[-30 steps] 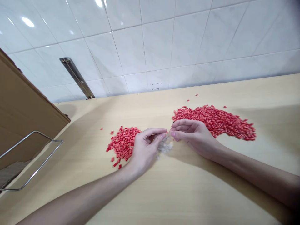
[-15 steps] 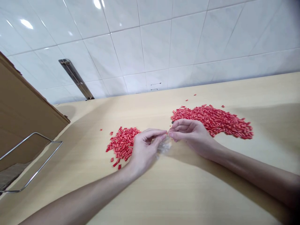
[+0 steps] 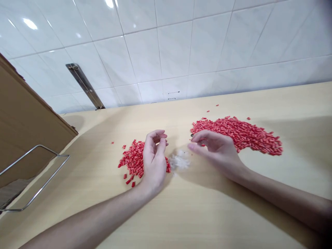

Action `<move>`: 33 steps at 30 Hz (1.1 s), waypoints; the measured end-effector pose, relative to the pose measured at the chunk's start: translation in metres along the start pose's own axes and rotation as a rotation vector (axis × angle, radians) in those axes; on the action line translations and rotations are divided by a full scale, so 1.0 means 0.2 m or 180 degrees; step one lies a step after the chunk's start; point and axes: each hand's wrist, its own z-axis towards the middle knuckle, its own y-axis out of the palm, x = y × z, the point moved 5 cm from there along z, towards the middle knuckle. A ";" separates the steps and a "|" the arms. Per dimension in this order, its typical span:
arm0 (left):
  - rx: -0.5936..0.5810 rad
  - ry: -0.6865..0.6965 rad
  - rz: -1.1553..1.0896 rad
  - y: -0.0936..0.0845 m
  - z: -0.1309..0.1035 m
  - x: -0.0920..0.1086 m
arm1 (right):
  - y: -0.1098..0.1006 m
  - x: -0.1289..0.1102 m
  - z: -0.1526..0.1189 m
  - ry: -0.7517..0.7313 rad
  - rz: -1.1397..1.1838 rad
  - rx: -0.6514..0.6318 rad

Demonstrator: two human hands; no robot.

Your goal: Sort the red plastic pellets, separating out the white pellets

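your left hand (image 3: 155, 159) is half curled, thumb close to the fingers; can't tell if a piece sits inside. your right hand (image 3: 220, 152) has thumb and forefinger a narrow gap apart, nothing seen between the tips. whitish clump (image 3: 179, 160) lies on the table (image 3: 181, 214) between the two, nearer the left: just right of that hand, farther to the left of your right fingertips. its long axis is hard to read. short red tubes (image 3: 133, 159): mostly left of your left hand, partly hidden by it, a few showing past its right edge, pointing every way. heap of red pieces (image 3: 249, 135): just beyond your right hand, long axis running outward to its right. past both hands, tiled wall (image 3: 173, 48).
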 end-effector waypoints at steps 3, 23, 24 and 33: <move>0.0006 -0.0031 -0.0288 0.01 0.00 0.00 | 0.14 -0.12 -0.08 -0.1279 -0.0729 -0.1442; -0.0096 -0.0139 -0.0381 0.02 0.00 0.00 | 0.21 -0.11 -0.17 -0.1885 -0.1326 -0.2162; -0.0094 -0.0138 -0.0391 0.02 -0.01 0.00 | 0.21 -0.11 -0.17 -0.1919 -0.1324 -0.2191; -0.0133 -0.0170 -0.0310 0.02 -0.01 0.01 | 0.22 -0.14 -0.19 -0.2031 -0.1504 -0.2645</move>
